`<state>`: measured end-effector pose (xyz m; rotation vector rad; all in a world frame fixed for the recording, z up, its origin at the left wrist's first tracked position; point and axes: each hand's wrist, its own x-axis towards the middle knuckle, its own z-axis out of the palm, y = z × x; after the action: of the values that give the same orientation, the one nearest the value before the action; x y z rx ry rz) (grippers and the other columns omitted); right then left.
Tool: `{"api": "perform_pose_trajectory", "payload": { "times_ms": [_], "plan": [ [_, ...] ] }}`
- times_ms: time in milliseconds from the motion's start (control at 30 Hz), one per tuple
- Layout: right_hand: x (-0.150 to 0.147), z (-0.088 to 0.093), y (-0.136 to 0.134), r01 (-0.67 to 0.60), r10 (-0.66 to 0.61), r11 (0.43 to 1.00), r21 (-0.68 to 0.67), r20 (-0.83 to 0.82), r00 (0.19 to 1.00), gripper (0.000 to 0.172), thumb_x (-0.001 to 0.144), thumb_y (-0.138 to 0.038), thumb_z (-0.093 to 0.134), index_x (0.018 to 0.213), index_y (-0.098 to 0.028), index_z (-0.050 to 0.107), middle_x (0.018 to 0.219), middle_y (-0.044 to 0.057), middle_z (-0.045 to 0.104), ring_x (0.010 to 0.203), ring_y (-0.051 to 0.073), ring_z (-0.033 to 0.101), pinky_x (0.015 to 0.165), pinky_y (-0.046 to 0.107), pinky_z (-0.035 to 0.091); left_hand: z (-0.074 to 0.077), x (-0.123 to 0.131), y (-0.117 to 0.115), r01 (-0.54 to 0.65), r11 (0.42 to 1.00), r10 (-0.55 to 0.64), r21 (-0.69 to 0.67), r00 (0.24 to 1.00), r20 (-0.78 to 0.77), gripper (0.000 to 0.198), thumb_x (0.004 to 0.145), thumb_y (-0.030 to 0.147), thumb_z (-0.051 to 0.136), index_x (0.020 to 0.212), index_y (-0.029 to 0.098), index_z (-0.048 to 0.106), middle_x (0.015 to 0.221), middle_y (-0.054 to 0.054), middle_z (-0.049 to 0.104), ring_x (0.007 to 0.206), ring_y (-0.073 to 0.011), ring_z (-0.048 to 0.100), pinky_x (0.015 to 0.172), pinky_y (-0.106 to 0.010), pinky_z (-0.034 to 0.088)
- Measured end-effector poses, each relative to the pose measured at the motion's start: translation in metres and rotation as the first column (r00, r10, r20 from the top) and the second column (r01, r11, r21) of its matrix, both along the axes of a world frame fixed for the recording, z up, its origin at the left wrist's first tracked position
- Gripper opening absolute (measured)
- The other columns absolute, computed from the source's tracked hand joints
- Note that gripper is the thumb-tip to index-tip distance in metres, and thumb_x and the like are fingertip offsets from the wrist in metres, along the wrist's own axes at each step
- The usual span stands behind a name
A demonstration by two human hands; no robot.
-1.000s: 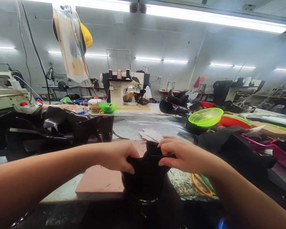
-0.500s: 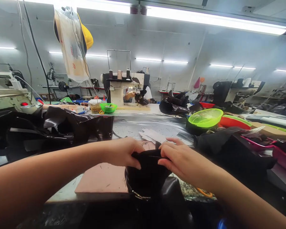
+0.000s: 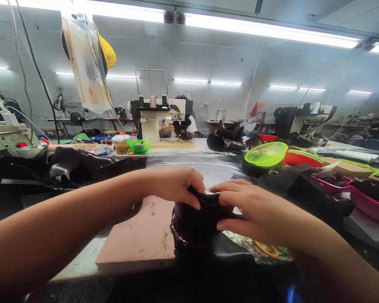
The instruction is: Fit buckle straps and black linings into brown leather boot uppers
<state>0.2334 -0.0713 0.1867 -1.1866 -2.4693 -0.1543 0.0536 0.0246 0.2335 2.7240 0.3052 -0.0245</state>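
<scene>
A black boot upper stands in front of me, with a thin strap and metal buckle around it. Its lower part blends into dark material below. My left hand pinches the upper's top edge, thumb on the near face and fingers over the far side. On the right of that edge, my right hand grips with the thumb in front and fingers behind. Beneath and left of the upper lies a pinkish board. Some fingertips are hidden behind the black material.
Dark leather pieces are heaped at left. Right of me are a green mesh basket, black material and a pink basket. Orange scissor handles lie near my right wrist. Beyond, a person works at a sewing machine.
Both hands and the boot upper have shifted slightly right, and the buckled strap shows more. My right hand's fingers have spread more along the top edge. The camera view has turned slightly.
</scene>
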Motion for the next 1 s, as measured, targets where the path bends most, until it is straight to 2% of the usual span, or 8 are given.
{"api": "perform_pose_trajectory", "payload": {
  "times_ms": [100, 267, 400, 500, 600, 767, 867, 1000],
  "plan": [
    [0.012, -0.002, 0.003, 0.026, -0.025, 0.993, -0.116, 0.005, 1.0, 0.023, 0.082, -0.028, 0.054, 0.063, -0.02, 0.045, 0.067, -0.001, 0.057, 0.068, 0.016, 0.056, 0.076, 0.033, 0.044, -0.007, -0.01, 0.001, -0.021, 0.994, 0.02, -0.103, 1.0, -0.016, 0.006, 0.074, 0.011, 0.061, 0.077, 0.015, 0.064, 0.074, 0.002, 0.057, 0.072, -0.0107, 0.052, 0.065, -0.019, 0.039],
    [0.006, -0.017, 0.006, 0.057, -0.063, 0.997, -0.05, -0.126, 0.99, 0.024, 0.081, -0.023, 0.055, 0.062, -0.021, 0.041, 0.058, -0.004, 0.05, 0.062, 0.015, 0.052, 0.068, 0.03, 0.041, -0.014, -0.019, 0.001, 0.032, 0.972, -0.064, -0.233, 0.989, -0.131, 0.029, 0.076, 0.002, 0.051, 0.101, 0.015, 0.056, 0.105, -0.002, 0.058, 0.095, -0.0127, 0.052, 0.083, -0.019, 0.039],
    [-0.008, -0.021, 0.004, 0.145, -0.122, 0.984, 0.106, -0.197, 0.973, 0.029, 0.077, -0.019, 0.057, 0.056, -0.02, 0.036, 0.053, -0.004, 0.047, 0.055, 0.014, 0.047, 0.063, 0.028, 0.039, -0.007, -0.005, -0.001, 0.013, 0.996, -0.035, -0.092, 0.969, -0.244, 0.048, 0.07, 0.003, 0.056, 0.115, 0.017, 0.048, 0.111, -0.003, 0.056, 0.099, -0.0165, 0.051, 0.083, -0.023, 0.039],
    [-0.011, -0.02, 0.003, 0.213, -0.157, 0.945, 0.248, -0.228, 0.961, 0.025, 0.078, -0.016, 0.051, 0.057, -0.02, 0.039, 0.052, -0.003, 0.048, 0.054, 0.014, 0.046, 0.069, 0.031, 0.04, -0.002, 0.009, -0.003, -0.002, 0.992, 0.015, 0.124, 0.995, -0.102, 0.013, 0.072, 0.016, 0.062, 0.085, 0.015, 0.061, 0.082, 0.0, 0.057, 0.078, -0.0151, 0.053, 0.068, -0.023, 0.04],
    [-0.003, -0.018, 0.005, 0.177, -0.148, 0.981, 0.084, -0.279, 0.949, 0.019, 0.077, -0.023, 0.055, 0.062, -0.02, 0.043, 0.066, -0.001, 0.057, 0.064, 0.015, 0.051, 0.075, 0.032, 0.04, -0.005, 0.011, 0.001, 0.028, 0.989, -0.036, 0.145, 0.998, 0.056, 0.013, 0.073, 0.017, 0.063, 0.062, 0.014, 0.059, 0.066, 0.002, 0.05, 0.067, -0.0112, 0.048, 0.061, -0.021, 0.036],
    [0.009, -0.024, 0.016, 0.031, -0.183, 0.957, -0.288, -0.519, 0.835, 0.027, 0.077, -0.031, 0.053, 0.059, -0.021, 0.036, 0.067, -0.001, 0.054, 0.063, 0.014, 0.048, 0.057, 0.025, 0.037, -0.024, -0.005, 0.009, -0.029, 0.995, 0.041, -0.093, 0.991, 0.129, 0.002, 0.075, 0.015, 0.061, 0.073, 0.014, 0.062, 0.068, 0.002, 0.048, 0.068, -0.0104, 0.047, 0.062, -0.019, 0.037],
    [0.001, -0.03, 0.02, 0.083, -0.25, 0.946, -0.312, -0.546, 0.799, 0.028, 0.075, -0.029, 0.055, 0.056, -0.02, 0.037, 0.059, -0.002, 0.05, 0.058, 0.013, 0.044, 0.055, 0.026, 0.034, -0.03, -0.012, 0.009, -0.05, 0.985, 0.074, -0.163, 0.988, 0.138, 0.005, 0.076, 0.014, 0.058, 0.078, 0.014, 0.062, 0.072, 0.002, 0.047, 0.071, -0.0105, 0.047, 0.065, -0.019, 0.037],
    [-0.014, -0.033, 0.019, 0.188, -0.233, 0.972, -0.139, -0.51, 0.828, 0.026, 0.072, -0.023, 0.057, 0.055, -0.02, 0.038, 0.056, -0.002, 0.048, 0.061, 0.015, 0.044, 0.056, 0.026, 0.033, -0.03, -0.009, 0.003, -0.092, 0.977, 0.099, -0.194, 0.995, 0.027, 0.027, 0.071, 0.005, 0.053, 0.096, 0.016, 0.057, 0.084, 0.001, 0.053, 0.078, -0.012, 0.049, 0.067, -0.02, 0.038]
  ]
}}
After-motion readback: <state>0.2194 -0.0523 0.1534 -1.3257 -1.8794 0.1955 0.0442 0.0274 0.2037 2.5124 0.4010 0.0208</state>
